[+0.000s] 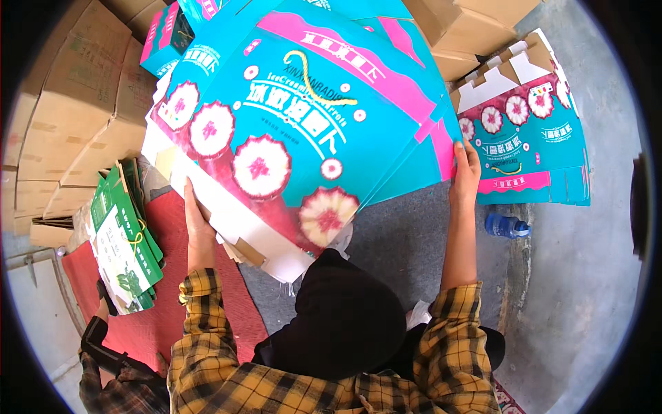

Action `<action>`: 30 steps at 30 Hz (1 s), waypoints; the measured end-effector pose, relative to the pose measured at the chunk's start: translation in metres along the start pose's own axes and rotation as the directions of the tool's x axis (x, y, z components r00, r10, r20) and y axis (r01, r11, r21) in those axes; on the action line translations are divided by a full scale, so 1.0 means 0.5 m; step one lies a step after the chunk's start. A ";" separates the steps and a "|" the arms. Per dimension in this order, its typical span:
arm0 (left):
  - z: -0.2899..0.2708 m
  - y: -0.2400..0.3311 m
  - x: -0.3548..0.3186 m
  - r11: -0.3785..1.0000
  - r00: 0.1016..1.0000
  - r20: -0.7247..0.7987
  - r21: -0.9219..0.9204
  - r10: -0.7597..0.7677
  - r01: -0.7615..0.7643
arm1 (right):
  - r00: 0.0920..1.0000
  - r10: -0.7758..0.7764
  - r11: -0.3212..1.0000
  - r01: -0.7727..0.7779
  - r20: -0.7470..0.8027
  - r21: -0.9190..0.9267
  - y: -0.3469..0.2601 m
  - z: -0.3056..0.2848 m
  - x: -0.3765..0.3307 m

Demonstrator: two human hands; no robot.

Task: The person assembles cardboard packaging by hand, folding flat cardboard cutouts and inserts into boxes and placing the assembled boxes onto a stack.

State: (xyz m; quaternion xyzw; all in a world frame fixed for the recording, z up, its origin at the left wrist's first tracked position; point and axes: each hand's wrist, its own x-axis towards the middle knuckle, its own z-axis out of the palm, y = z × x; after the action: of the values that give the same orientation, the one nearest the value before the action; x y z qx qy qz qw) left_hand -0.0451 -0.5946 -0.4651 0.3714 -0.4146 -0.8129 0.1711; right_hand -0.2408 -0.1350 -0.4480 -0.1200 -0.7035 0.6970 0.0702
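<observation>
A large teal-and-pink flat-folded carton (303, 138), printed with radish slices and fitted with a yellow rope handle (310, 79), is held tilted in front of me. My left hand (197, 231) is closed on its white near-left flap edge, most of the fingers hidden beneath. At the right, my right hand (467, 167) pinches the edge of the teal board, thumb and fingertips along the side. More teal board shows under and behind the carton, and I cannot tell how many pieces are in my hands.
Brown cardboard boxes (76, 103) are stacked at the left. Green-and-white folded cartons (124, 241) stand on a red mat (200, 276). More teal cartons (527, 131) lean at the right, near a blue bottle (507, 225). Another person's plaid sleeve (127, 386) shows lower left.
</observation>
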 end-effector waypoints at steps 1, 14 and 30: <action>0.022 0.003 0.003 1.000 1.000 0.001 -0.001 -0.002 0.002 | 0.999 0.012 0.999 -0.014 0.031 0.048 0.002 -0.007 0.020; 0.181 -0.041 0.104 0.989 0.993 0.104 0.140 -0.051 0.036 | 0.991 0.119 0.991 -0.114 0.059 -0.075 0.026 -0.053 0.187; 0.150 -0.024 0.076 0.870 0.986 -0.058 0.480 0.156 -0.109 | 0.786 -0.615 0.557 0.487 0.061 -0.673 -0.084 -0.006 0.041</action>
State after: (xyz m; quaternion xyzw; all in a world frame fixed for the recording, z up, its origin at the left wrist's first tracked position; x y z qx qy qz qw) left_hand -0.1259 -0.5688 -0.4641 0.4108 -0.6171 -0.6542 0.1498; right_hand -0.2628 -0.1263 -0.4075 0.0276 -0.8931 0.3320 0.3022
